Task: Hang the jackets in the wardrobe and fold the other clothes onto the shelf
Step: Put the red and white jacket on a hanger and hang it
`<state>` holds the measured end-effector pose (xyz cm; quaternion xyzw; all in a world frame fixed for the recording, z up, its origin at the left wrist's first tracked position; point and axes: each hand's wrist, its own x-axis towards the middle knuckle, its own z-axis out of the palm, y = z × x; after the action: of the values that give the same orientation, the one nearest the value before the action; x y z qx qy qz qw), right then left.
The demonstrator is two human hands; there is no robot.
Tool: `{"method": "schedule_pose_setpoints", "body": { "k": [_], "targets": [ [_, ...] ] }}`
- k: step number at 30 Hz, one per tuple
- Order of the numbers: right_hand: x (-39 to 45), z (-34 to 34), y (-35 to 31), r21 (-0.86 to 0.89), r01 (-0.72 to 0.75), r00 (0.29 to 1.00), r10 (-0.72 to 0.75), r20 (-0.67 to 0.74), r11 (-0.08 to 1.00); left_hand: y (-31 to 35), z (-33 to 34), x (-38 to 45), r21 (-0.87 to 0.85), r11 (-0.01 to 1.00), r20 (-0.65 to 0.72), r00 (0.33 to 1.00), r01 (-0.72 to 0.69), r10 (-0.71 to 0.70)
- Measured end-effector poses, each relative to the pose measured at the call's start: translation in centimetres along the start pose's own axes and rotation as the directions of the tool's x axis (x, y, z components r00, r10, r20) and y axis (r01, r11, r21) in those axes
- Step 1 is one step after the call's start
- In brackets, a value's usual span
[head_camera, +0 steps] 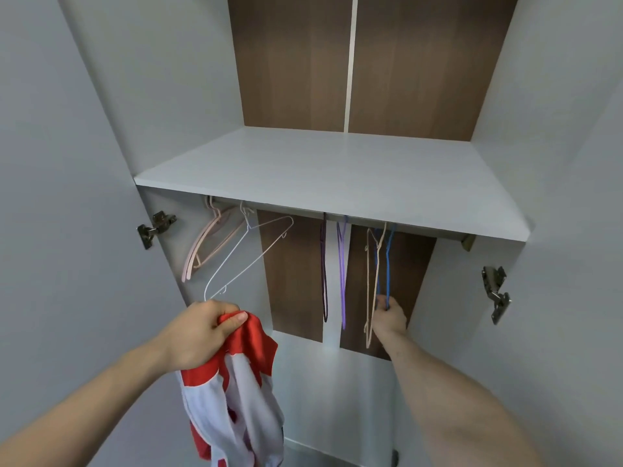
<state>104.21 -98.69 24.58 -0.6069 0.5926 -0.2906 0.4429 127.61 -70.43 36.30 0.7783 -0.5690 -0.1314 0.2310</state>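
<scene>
My left hand grips a red and white jacket by its upper edge; the garment hangs down in front of the open wardrobe. My right hand reaches inside and pinches the bottom of a blue wire hanger that hangs from the rail under the white shelf. A beige hanger hangs just left of the blue one.
On the rail also hang pink hangers and a white wire hanger at the left, and dark and purple hangers in the middle. Both wardrobe doors stand open, with metal hinges on the sides.
</scene>
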Motion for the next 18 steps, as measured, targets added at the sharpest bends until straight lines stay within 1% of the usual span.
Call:
{"method": "schedule_pose_setpoints", "body": {
  "k": [2,5,9,12,15,18],
  "targets": [
    [-0.3,1.0,-0.8,0.031,-0.011,1.0,0.011,0.025,0.999,0.0,0.1,-0.1,0.002,1.0,-0.008,1.0,-0.002,0.002],
    [-0.4,2.0,-1.7,0.095,-0.001,1.0,0.001,-0.004,0.995,-0.2,-0.1,-0.6,0.001,1.0,-0.018,1.0,0.004,-0.004],
    [-0.7,2.5,-2.5,0.202,0.013,0.995,0.008,-0.099,0.979,-0.7,-0.5,-1.5,-0.002,1.0,-0.033,0.999,0.026,-0.026],
    [-1.0,2.5,-3.0,0.32,0.019,0.981,0.044,-0.19,0.947,-0.6,-0.8,-2.2,-0.001,1.0,-0.043,0.999,0.024,-0.024],
    [-1.8,2.2,-3.2,0.393,0.032,0.957,0.085,-0.277,0.919,-0.4,-1.1,-3.0,0.001,1.0,-0.042,0.999,0.01,-0.01],
    [-3.6,2.2,-2.2,0.45,0.022,0.936,0.139,-0.323,0.893,-0.3,-1.3,-4.3,-0.018,1.0,-0.044,0.999,0.003,-0.003]
  ]
}}
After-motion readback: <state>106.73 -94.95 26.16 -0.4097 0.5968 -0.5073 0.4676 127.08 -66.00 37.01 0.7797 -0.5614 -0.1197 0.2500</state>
